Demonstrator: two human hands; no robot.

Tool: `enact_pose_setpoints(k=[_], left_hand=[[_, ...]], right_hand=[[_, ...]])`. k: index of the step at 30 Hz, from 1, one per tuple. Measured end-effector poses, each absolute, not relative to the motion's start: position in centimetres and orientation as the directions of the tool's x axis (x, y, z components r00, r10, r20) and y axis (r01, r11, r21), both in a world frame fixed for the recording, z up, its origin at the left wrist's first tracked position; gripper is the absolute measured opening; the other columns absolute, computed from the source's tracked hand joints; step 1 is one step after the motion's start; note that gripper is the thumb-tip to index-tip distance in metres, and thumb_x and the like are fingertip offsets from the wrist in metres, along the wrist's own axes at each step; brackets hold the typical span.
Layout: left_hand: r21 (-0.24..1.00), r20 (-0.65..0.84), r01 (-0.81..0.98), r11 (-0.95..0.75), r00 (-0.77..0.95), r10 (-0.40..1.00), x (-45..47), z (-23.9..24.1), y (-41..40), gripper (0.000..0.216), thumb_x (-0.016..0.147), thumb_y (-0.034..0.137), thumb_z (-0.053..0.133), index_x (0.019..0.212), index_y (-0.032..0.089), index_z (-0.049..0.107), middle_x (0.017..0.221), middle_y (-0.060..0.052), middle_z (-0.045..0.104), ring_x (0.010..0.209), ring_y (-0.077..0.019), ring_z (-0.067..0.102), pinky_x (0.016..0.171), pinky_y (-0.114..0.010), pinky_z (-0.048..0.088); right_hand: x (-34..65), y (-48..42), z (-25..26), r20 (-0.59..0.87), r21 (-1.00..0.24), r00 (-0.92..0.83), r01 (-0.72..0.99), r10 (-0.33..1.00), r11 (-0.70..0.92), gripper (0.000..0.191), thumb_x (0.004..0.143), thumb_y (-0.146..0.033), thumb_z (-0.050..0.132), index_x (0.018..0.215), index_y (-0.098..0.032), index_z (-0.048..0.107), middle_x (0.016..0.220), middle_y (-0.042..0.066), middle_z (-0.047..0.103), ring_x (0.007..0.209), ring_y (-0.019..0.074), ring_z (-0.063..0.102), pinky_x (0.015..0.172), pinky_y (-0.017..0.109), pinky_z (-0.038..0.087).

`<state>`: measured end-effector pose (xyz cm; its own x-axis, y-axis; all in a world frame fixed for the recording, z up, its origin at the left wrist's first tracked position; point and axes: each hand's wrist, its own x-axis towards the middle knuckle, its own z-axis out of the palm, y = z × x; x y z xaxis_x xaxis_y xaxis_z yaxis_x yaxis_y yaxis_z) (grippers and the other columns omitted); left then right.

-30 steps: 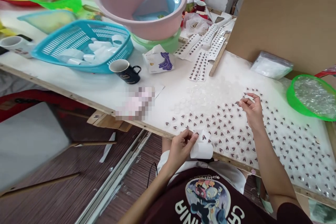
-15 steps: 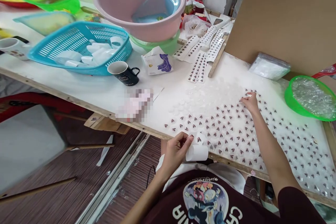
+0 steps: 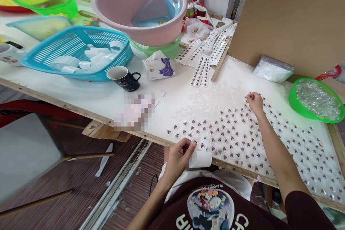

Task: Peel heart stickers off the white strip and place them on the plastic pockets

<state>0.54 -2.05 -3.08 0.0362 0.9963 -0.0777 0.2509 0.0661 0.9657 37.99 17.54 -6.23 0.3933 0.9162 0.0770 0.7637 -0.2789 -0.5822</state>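
Observation:
At the table's front edge, my left hand (image 3: 179, 155) pinches a curled white sticker strip (image 3: 201, 159); small dark printed stickers show on its upper end. My right hand (image 3: 254, 103) reaches out over the table with its fingertips pressed together, low over the clear round discs. Whatever lies between those fingertips is too small to make out. Around and in front of it, many clear discs (image 3: 229, 134) each bear a small dark sticker. Plain clear discs (image 3: 205, 99) lie to the left of my right hand.
A green basin (image 3: 293, 102) of clear pieces stands at the right, near a clear-wrapped stack (image 3: 273, 69). More sticker strips (image 3: 201, 71) lie at the back beside a wooden strip (image 3: 220, 63). A dark mug (image 3: 126, 81), blue basket (image 3: 88, 73) and pink basin (image 3: 113, 14) stand left.
My right hand's fingers have come closer together and moved slightly left over the discs. The left hand still holds the strip. The whole view has shifted a little.

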Motion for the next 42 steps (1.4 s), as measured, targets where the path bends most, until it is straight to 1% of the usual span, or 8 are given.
enact_pose_setpoints(k=[6,18,22,25,30,36,39,42], left_hand=[[0.967,-0.069,0.246,0.059,0.033,0.997,0.3,-2.7,-2.2,0.035,0.09,0.044,0.06,0.068,0.018,0.054,0.062,0.003,0.044,0.058,-0.0115,0.037,0.054,-0.024,0.028],[0.971,-0.067,0.23,0.059,0.026,0.997,0.7,-2.2,-1.8,0.034,0.09,0.043,0.059,0.068,0.018,0.052,0.062,0.003,0.044,0.059,-0.0115,0.037,0.055,-0.024,0.029],[0.975,-0.051,0.218,0.048,0.008,0.999,0.9,-1.6,-1.8,0.032,0.089,0.041,0.06,0.068,0.018,0.053,0.061,0.003,0.046,0.059,-0.0119,0.039,0.056,-0.024,0.032],[0.972,-0.029,0.231,0.034,-0.022,0.999,1.6,-1.6,-2.0,0.032,0.09,0.041,0.061,0.068,0.018,0.055,0.062,0.002,0.049,0.06,-0.0127,0.042,0.058,-0.025,0.036],[0.956,0.004,0.29,-0.044,0.138,0.99,1.0,-2.1,-0.4,0.031,0.095,0.047,0.057,0.093,0.018,0.068,0.082,-0.005,0.068,0.076,-0.0192,0.06,0.072,-0.03,0.048],[0.52,0.079,0.832,0.194,-0.274,0.959,-10.3,-2.9,8.0,0.071,0.087,0.045,0.068,0.145,0.01,0.045,0.147,-0.029,0.046,0.137,-0.0452,0.039,0.111,-0.059,0.029],[0.268,-0.042,0.902,0.338,-0.34,0.94,-15.3,-3.5,10.4,0.082,0.082,0.044,0.071,0.146,0.005,0.038,0.142,-0.033,0.048,0.134,-0.0495,0.04,0.109,-0.061,0.029],[0.262,-0.106,0.91,0.321,-0.303,0.947,-17.2,-3.9,10.7,0.078,0.08,0.045,0.071,0.141,0.006,0.041,0.133,-0.03,0.057,0.126,-0.0457,0.051,0.105,-0.053,0.036]], right_hand=[[37.3,18.9,-6.9,-0.065,-0.589,0.349,0.742,0.935,-0.319,0.013,0.076,-0.027,0.056,0.077,-0.019,0.066,0.079,0.005,0.072,0.073,0.0201,0.064,0.07,0.03,0.049],[34.7,17.7,-4.7,0.028,-0.427,0.373,0.843,0.927,-0.327,0.007,0.077,-0.02,0.058,0.084,-0.019,0.06,0.1,0.011,0.068,0.105,0.0318,0.06,0.103,0.056,0.032],[30.8,12.5,-2.9,0.058,-0.636,0.278,0.751,0.959,-0.179,0.023,0.089,-0.038,0.052,0.088,-0.02,0.065,0.095,0.01,0.067,0.088,0.0263,0.061,0.089,0.045,0.046],[25.8,6.2,-1.8,-0.239,-0.885,-0.178,0.444,0.955,-0.139,0.038,0.086,-0.057,0.062,0.1,-0.023,0.071,0.09,0.006,0.07,0.078,0.0228,0.063,0.073,0.037,0.052],[21.1,0.1,-1.4,-0.345,-0.931,-0.37,0.248,0.863,-0.266,0.041,0.081,-0.055,0.072,0.101,-0.019,0.074,0.089,0.006,0.074,0.079,0.0228,0.066,0.066,0.031,0.052],[23.2,-0.8,-3.6,-0.374,-0.927,-0.184,0.106,0.909,-0.36,0.05,0.074,-0.05,0.079,0.112,-0.018,0.072,0.097,0.009,0.076,0.085,0.0267,0.069,0.07,0.034,0.056],[23.4,-1.6,-3.9,-0.358,-0.934,-0.188,0.064,0.915,-0.352,0.053,0.069,-0.045,0.084,0.113,-0.02,0.073,0.104,0.011,0.077,0.095,0.0305,0.07,0.075,0.037,0.058],[22.8,-2.0,-3.7,-0.345,-0.938,-0.166,0.029,0.924,-0.345,0.053,0.068,-0.044,0.085,0.114,-0.021,0.074,0.107,0.011,0.077,0.097,0.0308,0.07,0.078,0.038,0.058]])
